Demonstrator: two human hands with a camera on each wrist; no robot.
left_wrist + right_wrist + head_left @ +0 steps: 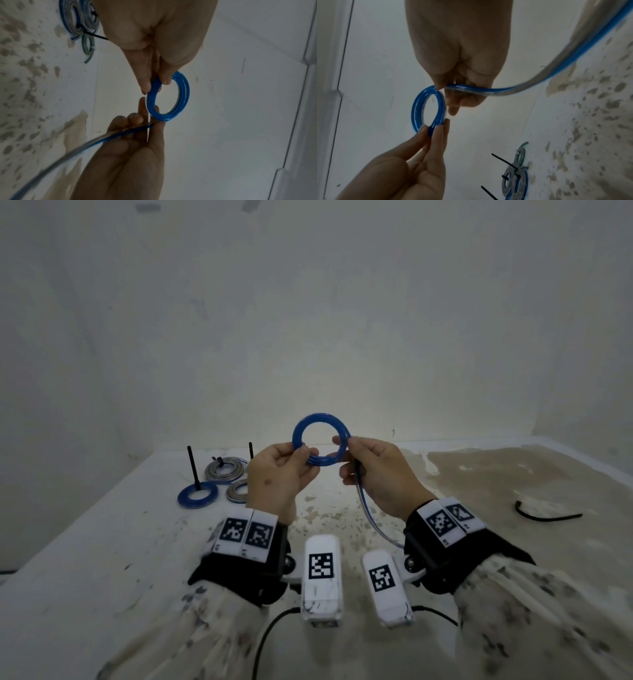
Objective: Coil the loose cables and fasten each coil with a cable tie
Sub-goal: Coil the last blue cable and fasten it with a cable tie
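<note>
left hand (274, 474) pinches blue coil (322, 440) at its left | right hand (376, 474) grips its right side | loose tail (368, 508) hangs below right fingers (346, 447)

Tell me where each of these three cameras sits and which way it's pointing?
Head: worn on the head, looking forward and down at the table; shows both hands, wrist bands and sleeves.
Left wrist: looks along the left hand at the blue coil.
Right wrist: looks along the right hand at the same coil.
All three share the coil, pinched by both hands.
</note>
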